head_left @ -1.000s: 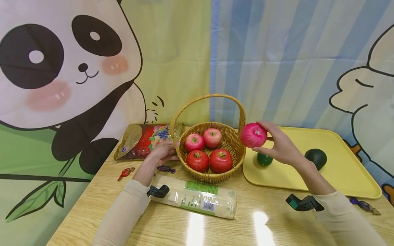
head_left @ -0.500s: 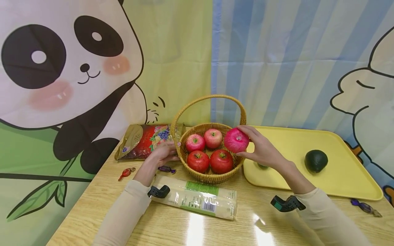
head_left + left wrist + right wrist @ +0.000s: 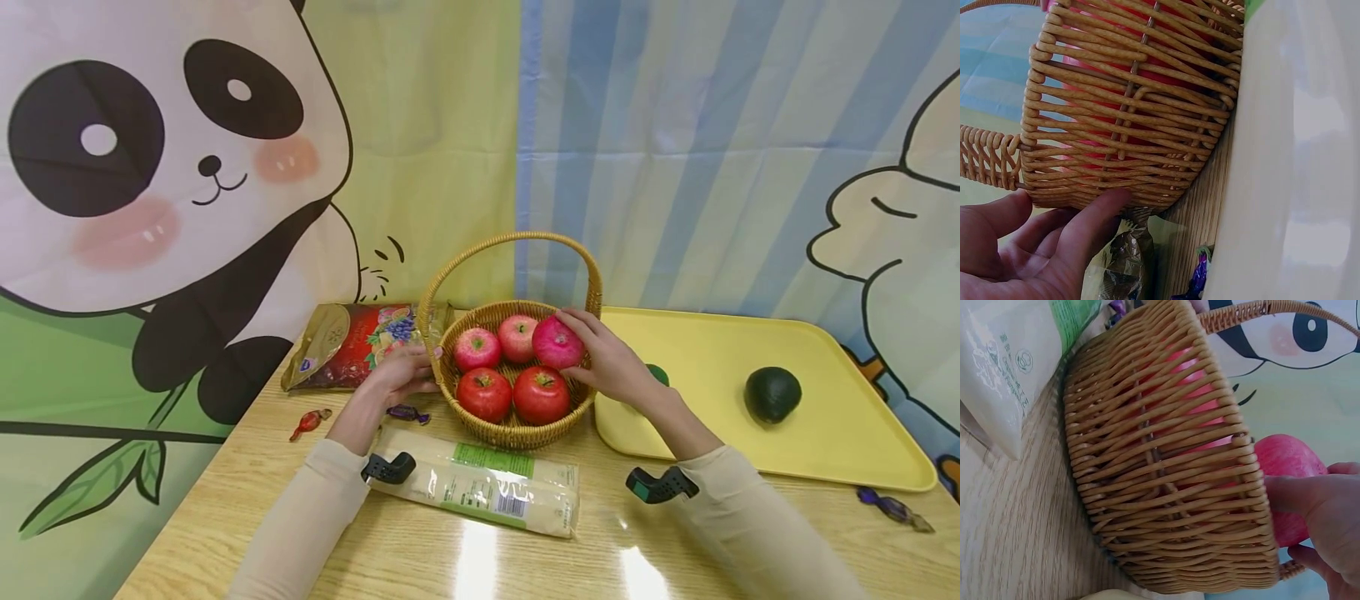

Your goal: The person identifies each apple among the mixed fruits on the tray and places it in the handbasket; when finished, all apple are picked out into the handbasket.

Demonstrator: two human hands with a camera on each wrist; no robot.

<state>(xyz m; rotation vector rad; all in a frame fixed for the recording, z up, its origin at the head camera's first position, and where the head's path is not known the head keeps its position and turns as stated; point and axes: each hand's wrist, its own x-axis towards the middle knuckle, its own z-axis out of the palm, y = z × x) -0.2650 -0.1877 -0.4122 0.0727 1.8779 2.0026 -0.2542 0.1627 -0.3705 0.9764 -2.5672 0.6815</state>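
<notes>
A wicker basket [image 3: 517, 435] with a tall hooped handle holds two pink apples [image 3: 476, 348] at its back and two red apples [image 3: 484, 395] at its front. My right hand [image 3: 615, 362] grips another pink apple [image 3: 557, 343] by its right side, with the fruit inside the right rim. The right wrist view shows this apple [image 3: 1288, 456] just past the rim, between thumb and fingers. At the basket's left side, my left hand [image 3: 401, 375] holds the wall near the handle's foot. In the left wrist view, the fingers [image 3: 1100, 215] lie against the woven side.
A clear-and-green packet [image 3: 480, 487] lies in front of the basket. Left of it are a red-gold bag [image 3: 352, 342], a red candy [image 3: 309, 423] and a purple candy [image 3: 407, 413]. A yellow tray [image 3: 840, 417] with an avocado [image 3: 772, 394] stands right; another purple candy [image 3: 892, 508] lies before it.
My right hand has carried the pink apple leftward from above the tray and lowered it into the basket's right side. My left hand has stayed at the basket.
</notes>
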